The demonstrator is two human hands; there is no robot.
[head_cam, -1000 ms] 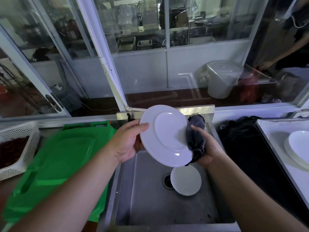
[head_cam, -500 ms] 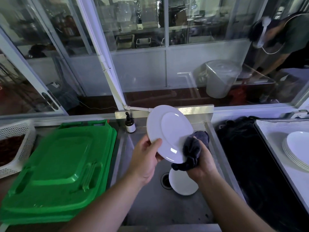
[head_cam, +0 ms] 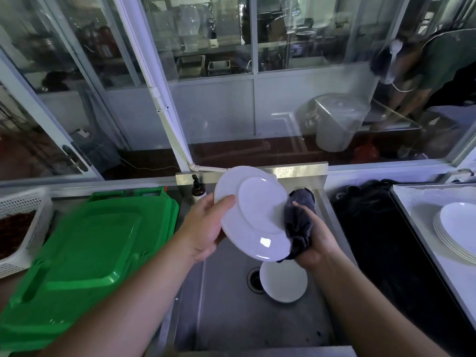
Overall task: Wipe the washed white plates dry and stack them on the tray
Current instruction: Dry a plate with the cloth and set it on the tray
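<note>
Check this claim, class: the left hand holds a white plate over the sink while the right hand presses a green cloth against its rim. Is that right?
Not quite. In the head view the cloth in the right hand is dark grey, not green. The rest stands: the left hand holds the white plate over the sink.

A plate (head_cam: 253, 215) was held tilted over the sink (head_cam: 231, 318), the left hand (head_cam: 206, 228) at its nine o'clock edge, the right hand (head_cam: 318, 240) and cloth (head_cam: 298, 225) at three o'clock. Another plate (head_cam: 283, 283) lay in the sink at six o'clock beside the drain (head_cam: 253, 276). Stacked lids (head_cam: 85, 256) sat at nine o'clock of the sink, a plate stack (head_cam: 456, 228) on the tray (head_cam: 417, 199) at three o'clock, a bottle (head_cam: 198, 189) at eleven.
</note>
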